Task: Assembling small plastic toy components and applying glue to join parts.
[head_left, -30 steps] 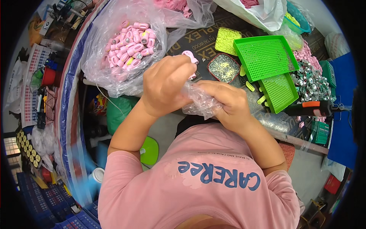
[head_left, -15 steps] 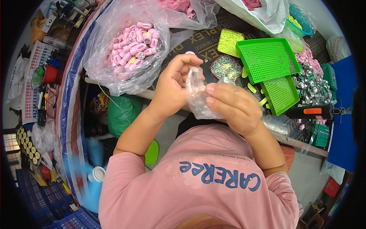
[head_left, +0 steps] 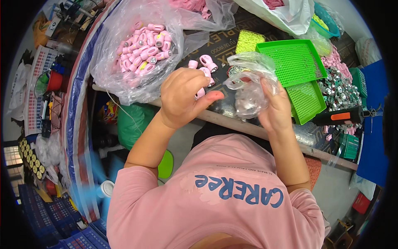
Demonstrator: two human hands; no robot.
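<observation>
Right now, the fingers of the right hand (head_left: pixel 277 103) are closed on a clear plastic bag (head_left: pixel 251 97), gripping its right side; how each fingertip sits is hard to tell through the film. The left hand (head_left: pixel 181 97) looks free, its thumb sticking out toward the bag and well apart from the fingers, which curl close together.

The bag hangs over the near edge of the table (head_left: pixel 219 47), in front of the right forearm's hand and to the right of the left thumb. It's thin, glossy and badly crumpled, its upper part loose and flared, its lower part bunched and whitish where the creases catch the light. Dark tabletop shows hazily through it.

Just beyond the left hand lie a few pink torch-shaped pieces (head_left: pixel 208 63). Further left, a big clear sack (head_left: pixel 105 70) holds a heap of the same pink shapes. Beyond the bag I see small yellow-green bits (head_left: pixel 250 41) in a square tray, then two green perforated trays, one (head_left: pixel 286 62) overlapping the other (head_left: pixel 304 99), and shiny silvery parts (head_left: pixel 340 91) piled at the right.
</observation>
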